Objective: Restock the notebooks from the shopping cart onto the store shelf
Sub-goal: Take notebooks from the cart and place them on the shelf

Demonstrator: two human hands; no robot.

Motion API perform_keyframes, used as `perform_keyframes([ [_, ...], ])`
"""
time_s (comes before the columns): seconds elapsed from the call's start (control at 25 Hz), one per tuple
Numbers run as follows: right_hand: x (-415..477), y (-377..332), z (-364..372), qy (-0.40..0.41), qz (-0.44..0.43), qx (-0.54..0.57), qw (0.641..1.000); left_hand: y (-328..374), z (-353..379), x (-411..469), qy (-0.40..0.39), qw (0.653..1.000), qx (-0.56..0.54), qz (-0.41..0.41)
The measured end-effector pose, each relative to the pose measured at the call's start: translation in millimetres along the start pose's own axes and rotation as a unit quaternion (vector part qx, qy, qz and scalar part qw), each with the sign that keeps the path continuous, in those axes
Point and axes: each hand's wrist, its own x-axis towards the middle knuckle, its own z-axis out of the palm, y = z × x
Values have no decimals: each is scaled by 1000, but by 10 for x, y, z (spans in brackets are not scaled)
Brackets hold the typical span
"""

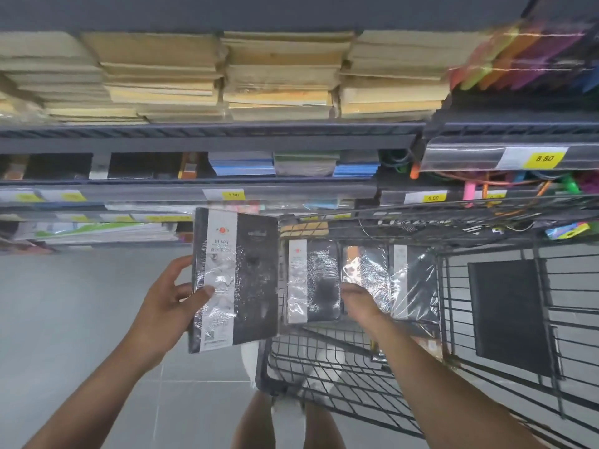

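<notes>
Plastic wrap [216,277] may let the notebook [249,286] slide from the edge pinch of our left hand [165,303]; the grip of our right hand [359,303] is hidden.

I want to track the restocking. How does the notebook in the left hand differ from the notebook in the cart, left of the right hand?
The held notebook is outside the cart, in the grip of the left hand; the cart notebook stands inside among others. A thumb lies on the held notebook's cover; the right hand reaches in beside the cart notebook, fingers hidden. Both are black with a white band and shiny wrap.
</notes>
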Motion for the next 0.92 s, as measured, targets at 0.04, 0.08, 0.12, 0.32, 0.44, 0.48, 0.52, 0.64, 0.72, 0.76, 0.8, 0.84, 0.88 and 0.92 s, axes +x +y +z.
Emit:
perform_keyframes([
  [0.04,106,10,62,-1,2,-6,1000,-32,-26,38,1,1000,4,-1],
  [0.08,214,27,114,1,6,-17,1000,-65,-51,93,-1,1000,10,0],
  [0.12,312,32,156,16,6,-34,999,-99,-70,144,-3,1000,11,0],
  [0.32,587,50,333,74,27,-62,995,-188,-133,228,-6,1000,16,-9],
  [0.44,632,40,445,80,29,-71,994,-191,-126,240,-9,1000,10,-11],
  [0.48,641,26,469,87,30,-79,993,-196,-122,251,-8,1000,7,-13],
  [0.52,696,30,484,90,31,-84,992,-198,-123,263,-6,1000,6,-14],
  [0.64,697,-61,467,98,37,-63,993,-184,-124,278,-8,1000,3,-13],
  [0.72,686,-80,427,96,42,-55,993,-190,-136,298,-14,1000,1,-12],
  [0.76,684,-63,414,87,38,-44,995,-206,-146,310,-16,1000,3,-12],
  [0.8,691,-30,415,79,35,-30,996,-225,-154,324,-18,1000,5,-13],
  [0.84,691,9,410,75,36,-5,997,-236,-153,335,-20,1000,5,-14],
  [0.88,668,33,399,71,41,21,996,-243,-151,345,-21,1000,4,-15],
  [0.92,660,52,390,69,38,41,996,-249,-144,356,-22,1000,2,-16],
])
